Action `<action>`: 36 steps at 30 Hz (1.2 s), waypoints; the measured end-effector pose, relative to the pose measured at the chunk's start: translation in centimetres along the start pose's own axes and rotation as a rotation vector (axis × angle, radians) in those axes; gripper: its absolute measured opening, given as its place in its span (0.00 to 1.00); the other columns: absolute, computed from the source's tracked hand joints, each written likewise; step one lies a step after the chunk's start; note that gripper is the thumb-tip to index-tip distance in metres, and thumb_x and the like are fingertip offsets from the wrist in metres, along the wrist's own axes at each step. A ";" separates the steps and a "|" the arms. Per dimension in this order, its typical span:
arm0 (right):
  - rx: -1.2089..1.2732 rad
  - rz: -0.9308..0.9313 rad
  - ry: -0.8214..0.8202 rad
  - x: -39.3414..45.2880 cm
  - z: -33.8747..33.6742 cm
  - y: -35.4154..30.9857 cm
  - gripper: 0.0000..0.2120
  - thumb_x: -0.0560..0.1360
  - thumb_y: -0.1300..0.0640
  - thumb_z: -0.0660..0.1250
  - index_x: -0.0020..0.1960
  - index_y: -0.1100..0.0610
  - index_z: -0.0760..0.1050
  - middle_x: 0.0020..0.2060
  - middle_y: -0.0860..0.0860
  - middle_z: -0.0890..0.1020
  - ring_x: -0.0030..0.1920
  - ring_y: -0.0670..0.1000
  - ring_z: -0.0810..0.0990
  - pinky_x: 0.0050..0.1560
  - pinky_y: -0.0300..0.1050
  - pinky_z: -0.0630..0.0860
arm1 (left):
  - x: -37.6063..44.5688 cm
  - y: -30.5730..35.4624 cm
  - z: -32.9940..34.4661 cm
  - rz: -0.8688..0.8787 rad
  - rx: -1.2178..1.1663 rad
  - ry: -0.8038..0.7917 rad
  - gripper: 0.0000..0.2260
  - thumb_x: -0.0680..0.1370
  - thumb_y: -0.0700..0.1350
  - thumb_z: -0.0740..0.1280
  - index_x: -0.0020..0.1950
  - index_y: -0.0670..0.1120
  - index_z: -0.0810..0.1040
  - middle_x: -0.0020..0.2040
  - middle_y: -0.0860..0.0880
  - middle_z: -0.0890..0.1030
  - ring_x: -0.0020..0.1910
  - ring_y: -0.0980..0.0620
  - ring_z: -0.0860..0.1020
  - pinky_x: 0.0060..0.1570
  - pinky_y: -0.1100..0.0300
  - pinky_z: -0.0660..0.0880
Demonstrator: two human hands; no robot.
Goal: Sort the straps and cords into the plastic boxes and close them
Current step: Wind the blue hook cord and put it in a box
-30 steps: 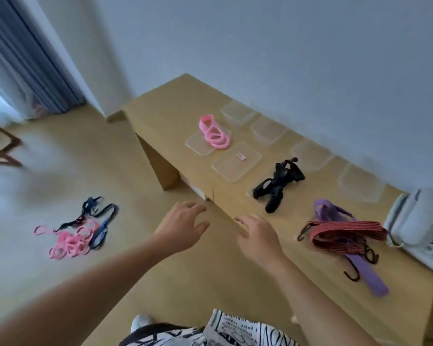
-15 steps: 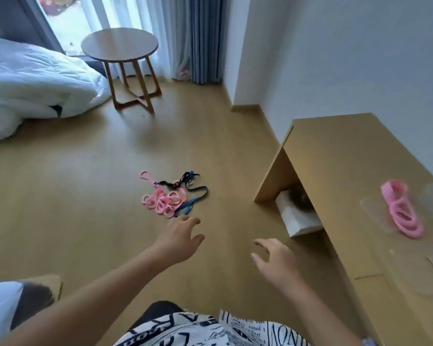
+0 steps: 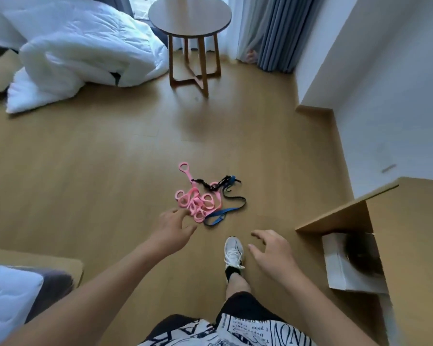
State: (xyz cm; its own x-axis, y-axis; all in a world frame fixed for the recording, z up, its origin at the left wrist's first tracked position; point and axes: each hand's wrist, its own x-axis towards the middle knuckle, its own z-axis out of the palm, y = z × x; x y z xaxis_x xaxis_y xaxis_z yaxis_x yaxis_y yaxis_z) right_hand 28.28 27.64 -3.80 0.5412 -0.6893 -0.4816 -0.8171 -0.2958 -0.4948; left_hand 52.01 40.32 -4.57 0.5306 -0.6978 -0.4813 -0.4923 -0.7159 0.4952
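Both hands hold nothing, fingers loosely spread: left hand (image 3: 171, 228) just short of the pink strap (image 3: 194, 202) tangled with a blue strap (image 3: 223, 213) on the floor (image 3: 85, 171), right hand (image 3: 273, 250) beside a shoe (image 3: 233, 252)

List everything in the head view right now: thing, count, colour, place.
pink strap: 1, pink, looped heap on the floor, centre
blue strap: 1, blue, floor, right of the pink strap
black cord: 1, black, floor, tangled at the far side of the heap
round table: 1, brown, far centre by the curtain
duvet: 1, white, far left
curtain: 1, grey-blue, far right corner
desk: 1, tan wood, right edge
white box: 1, white, under the desk
shoe: 1, white, on the floor, near centre
left hand: open, just short of the pink strap
right hand: open, holding nothing
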 end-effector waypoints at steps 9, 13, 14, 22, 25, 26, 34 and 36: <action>0.000 0.009 -0.264 18.7 -2.9 1.3 0.20 0.79 0.52 0.67 0.69 0.56 0.75 0.64 0.54 0.77 0.65 0.53 0.74 0.66 0.47 0.71 | 12.0 4.3 -0.7 -0.291 -0.016 -0.017 0.19 0.80 0.52 0.68 0.70 0.48 0.76 0.70 0.46 0.75 0.69 0.46 0.72 0.65 0.57 0.67; -0.072 0.053 -0.401 24.9 -0.2 2.7 0.20 0.79 0.53 0.66 0.69 0.58 0.75 0.64 0.56 0.78 0.65 0.56 0.75 0.64 0.47 0.71 | 17.1 3.8 1.4 -0.342 -0.002 -0.054 0.18 0.80 0.52 0.67 0.69 0.48 0.77 0.67 0.46 0.77 0.64 0.46 0.75 0.61 0.57 0.68; -0.083 0.067 -0.433 26.4 1.1 3.2 0.20 0.79 0.54 0.66 0.69 0.58 0.75 0.64 0.57 0.78 0.65 0.57 0.75 0.64 0.48 0.71 | 18.4 3.3 2.5 -0.356 -0.006 -0.072 0.18 0.80 0.52 0.67 0.69 0.48 0.77 0.67 0.46 0.77 0.64 0.46 0.75 0.62 0.56 0.69; -0.168 0.145 -0.617 38.7 18.5 9.8 0.20 0.78 0.51 0.66 0.69 0.55 0.75 0.63 0.57 0.78 0.64 0.60 0.76 0.62 0.54 0.75 | 29.4 -6.1 15.7 -0.423 -0.020 -0.212 0.17 0.80 0.52 0.67 0.69 0.50 0.77 0.67 0.49 0.77 0.65 0.50 0.75 0.56 0.60 0.68; -0.189 0.178 -0.636 44.0 26.9 13.0 0.20 0.78 0.51 0.66 0.68 0.56 0.75 0.63 0.57 0.78 0.64 0.60 0.76 0.62 0.53 0.76 | 33.5 -11.4 21.5 -0.405 -0.016 -0.266 0.17 0.80 0.52 0.67 0.69 0.51 0.77 0.68 0.50 0.77 0.67 0.52 0.74 0.58 0.61 0.67; -0.195 0.184 -0.639 45.7 29.5 13.9 0.20 0.78 0.51 0.66 0.68 0.56 0.75 0.62 0.57 0.78 0.64 0.60 0.76 0.62 0.53 0.76 | 34.9 -13.2 23.2 -0.401 -0.011 -0.283 0.18 0.80 0.52 0.67 0.69 0.50 0.76 0.68 0.49 0.77 0.67 0.51 0.74 0.59 0.60 0.68; -0.401 0.049 -0.502 54.6 45.2 18.7 0.18 0.73 0.55 0.70 0.62 0.56 0.73 0.60 0.56 0.72 0.62 0.59 0.70 0.60 0.52 0.71 | 42.9 -23.7 31.8 -0.384 0.028 -0.354 0.17 0.80 0.53 0.67 0.68 0.51 0.77 0.61 0.49 0.77 0.62 0.49 0.76 0.58 0.55 0.73; -0.535 -0.038 -0.437 55.5 47.3 19.3 0.17 0.72 0.56 0.71 0.59 0.54 0.73 0.59 0.56 0.71 0.60 0.59 0.70 0.59 0.52 0.68 | 43.8 -25.4 32.5 -0.369 0.036 -0.351 0.17 0.80 0.53 0.68 0.68 0.50 0.77 0.60 0.49 0.78 0.61 0.50 0.76 0.57 0.56 0.72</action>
State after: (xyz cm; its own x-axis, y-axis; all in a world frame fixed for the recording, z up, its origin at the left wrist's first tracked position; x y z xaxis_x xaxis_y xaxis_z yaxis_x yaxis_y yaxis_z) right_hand 51.92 14.96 -74.24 0.5098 -0.3756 -0.7740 -0.7211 -0.6772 -0.1463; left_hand 65.29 27.06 -61.73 0.4124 -0.3605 -0.8366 -0.3427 -0.9123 0.2242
